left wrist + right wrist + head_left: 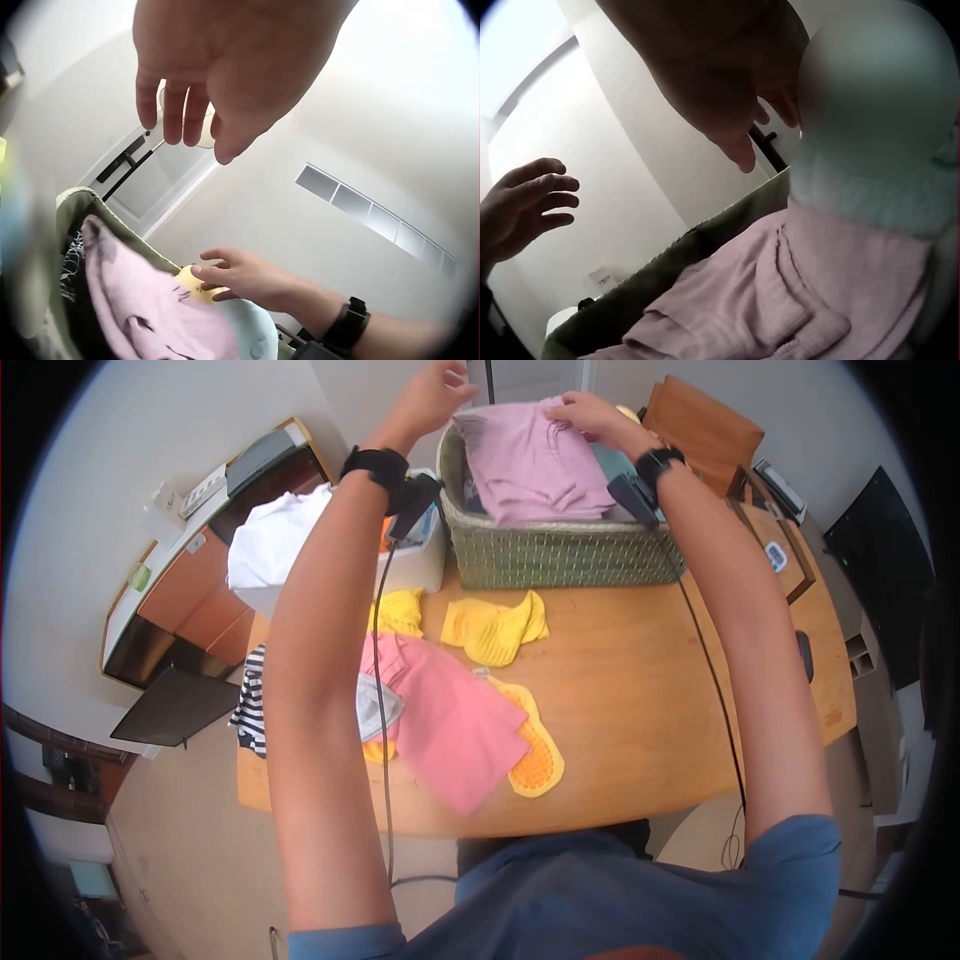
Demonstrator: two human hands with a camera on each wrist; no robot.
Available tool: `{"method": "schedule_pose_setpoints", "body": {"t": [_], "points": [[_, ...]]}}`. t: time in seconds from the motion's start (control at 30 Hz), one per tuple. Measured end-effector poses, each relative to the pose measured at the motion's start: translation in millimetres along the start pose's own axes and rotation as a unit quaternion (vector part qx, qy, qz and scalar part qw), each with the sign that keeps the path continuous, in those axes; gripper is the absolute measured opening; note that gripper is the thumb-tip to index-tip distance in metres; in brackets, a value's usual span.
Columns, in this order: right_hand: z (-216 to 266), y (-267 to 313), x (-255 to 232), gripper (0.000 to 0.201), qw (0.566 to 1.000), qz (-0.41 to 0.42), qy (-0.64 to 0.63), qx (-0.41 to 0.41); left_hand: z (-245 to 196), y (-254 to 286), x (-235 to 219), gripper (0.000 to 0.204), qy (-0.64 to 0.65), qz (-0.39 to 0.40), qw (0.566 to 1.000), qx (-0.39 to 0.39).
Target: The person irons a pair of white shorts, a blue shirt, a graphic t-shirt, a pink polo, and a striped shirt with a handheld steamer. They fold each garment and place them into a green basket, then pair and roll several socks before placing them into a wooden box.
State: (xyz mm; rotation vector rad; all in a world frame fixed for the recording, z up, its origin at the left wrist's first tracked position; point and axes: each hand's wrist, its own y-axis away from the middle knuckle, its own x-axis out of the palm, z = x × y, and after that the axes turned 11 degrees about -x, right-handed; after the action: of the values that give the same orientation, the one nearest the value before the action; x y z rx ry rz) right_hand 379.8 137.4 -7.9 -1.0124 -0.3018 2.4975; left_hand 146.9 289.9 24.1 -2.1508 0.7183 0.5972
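Note:
A pale pink garment [530,465] lies loosely folded on top of the woven green basket [560,558] at the far side of the table. Over the basket's far left corner, my left hand [432,402] is raised with relaxed fingers and nothing in them. My right hand [598,418] hovers by the garment's far edge; its fingers are loosely bent and hold nothing in the right wrist view. Beside the pink garment in the basket, a pale mint item [251,330] and something yellow [193,283] show under the right hand.
Left of the basket stands a white bin [432,550] with white cloth [275,540] heaped over it. Nearer on the table [640,710] lie a yellow cloth [497,628], a coral-pink cloth [450,725], a yellow-orange pad [540,755] and a striped cloth [250,700]. Camera cables hang from both wrists.

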Motion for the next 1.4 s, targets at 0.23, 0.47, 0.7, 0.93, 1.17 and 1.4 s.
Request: {"method": "schedule_pose_setpoints", "body": {"t": [0.23, 0.47, 0.7, 0.93, 1.17, 1.4], "points": [[54.8, 46.6, 5.3, 0.047, 0.943, 0.161, 0.269, -0.110, -12.8, 173.2, -62.8, 0.025, -0.040, 0.123, 0.990, -0.061], [43.4, 107.3, 25.4, 0.032, 0.902, 0.298, 0.284, -0.134, -3.1, 317.1, -98.0, 0.018, -0.057, 0.153, 0.964, -0.209], [80.2, 157.9, 69.2, 0.032, 0.955, 0.114, 0.122, -0.247, -18.0, 376.9, -72.7, 0.023, -0.105, 0.169, 0.965, -0.171], [136.0, 285.7, 165.5, 0.038, 0.912, 0.371, 0.155, -0.083, 7.6, 384.2, -48.1, 0.029, -0.225, 0.166, 0.952, -0.127], [108.0, 318.8, 195.3, 0.031, 0.941, 0.295, 0.083, -0.144, 2.2, 359.4, -56.8, 0.035, -0.273, 0.143, 0.924, -0.225], [122.9, 295.0, 163.8, 0.025, 0.920, 0.371, 0.069, -0.103, 11.0, 358.9, -50.3, 0.041, -0.277, 0.106, 0.925, -0.238]]}}
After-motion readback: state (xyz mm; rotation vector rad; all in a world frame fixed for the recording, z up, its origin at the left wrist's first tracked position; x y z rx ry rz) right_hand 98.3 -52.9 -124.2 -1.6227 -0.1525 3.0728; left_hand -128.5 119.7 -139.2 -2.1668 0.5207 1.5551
